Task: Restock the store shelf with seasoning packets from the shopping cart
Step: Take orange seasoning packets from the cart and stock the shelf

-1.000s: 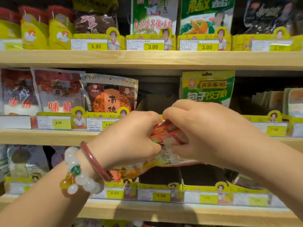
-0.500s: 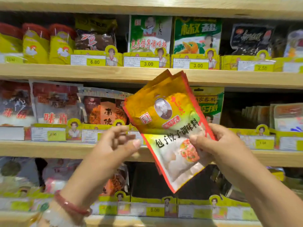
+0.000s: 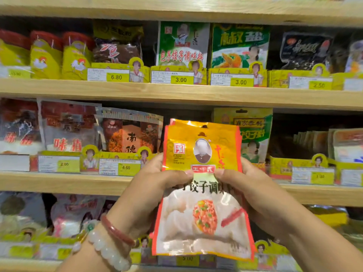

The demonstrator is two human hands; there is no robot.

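I hold a small stack of orange and yellow seasoning packets (image 3: 202, 193) upright in front of the middle shelf (image 3: 64, 182). The front packet shows a dumpling picture and red edges. My left hand (image 3: 149, 191) grips the stack's left side with the thumb across the front. My right hand (image 3: 253, 191) grips the right side the same way. Both thumbs nearly meet at the packet's middle. The shopping cart is out of view.
Wooden shelves hold rows of seasoning bags behind yellow price tags. A dark gap (image 3: 188, 114) lies behind the packets on the middle shelf, between an orange bag (image 3: 129, 132) and a green and yellow bag (image 3: 253, 126). Green packets (image 3: 182, 44) stand on the upper shelf.
The packets went from tilted in my right hand alone to upright and square. My left hand has taken hold of their left side. The view tilted up a little.
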